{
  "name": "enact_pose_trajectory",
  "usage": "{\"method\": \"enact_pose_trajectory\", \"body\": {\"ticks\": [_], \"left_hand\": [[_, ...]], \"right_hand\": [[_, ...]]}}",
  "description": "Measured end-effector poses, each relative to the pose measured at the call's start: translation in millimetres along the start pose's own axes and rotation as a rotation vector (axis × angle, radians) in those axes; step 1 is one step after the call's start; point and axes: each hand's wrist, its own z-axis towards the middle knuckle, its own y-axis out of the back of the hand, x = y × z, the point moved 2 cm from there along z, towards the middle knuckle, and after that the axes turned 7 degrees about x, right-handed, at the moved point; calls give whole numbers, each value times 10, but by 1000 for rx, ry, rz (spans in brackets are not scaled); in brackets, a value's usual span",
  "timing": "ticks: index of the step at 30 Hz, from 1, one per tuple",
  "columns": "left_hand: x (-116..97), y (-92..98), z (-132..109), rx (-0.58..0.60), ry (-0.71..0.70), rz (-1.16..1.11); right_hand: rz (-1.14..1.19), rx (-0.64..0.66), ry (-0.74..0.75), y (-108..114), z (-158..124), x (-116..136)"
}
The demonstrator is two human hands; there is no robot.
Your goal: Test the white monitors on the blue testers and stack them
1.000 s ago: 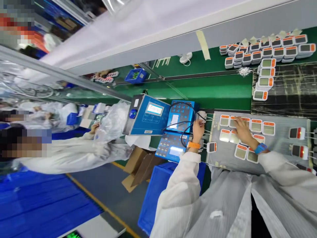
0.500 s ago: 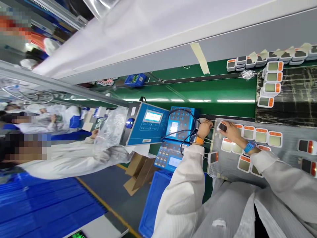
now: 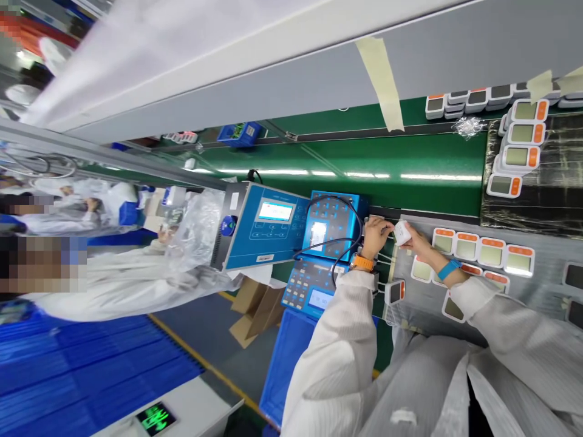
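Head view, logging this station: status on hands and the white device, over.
Right hand grips white device, above grey mat. Left hand at its end, beside blue tester; grip unclear. Nothing between the hands.

Bright overhead light (belt glare), blurred edges.
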Motion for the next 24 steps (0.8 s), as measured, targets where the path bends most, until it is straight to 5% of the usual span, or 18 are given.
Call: {"method": "enact_pose_trajectory", "body": {"ticks": [15,24], "left_hand": [[-7,-29,65,35,10,26],[-61,104,-220,114,-53,138]], "right_hand": [[-41,-55,5,-20,5,-22],[-31,-56,-30,-25,-15,29]]}}
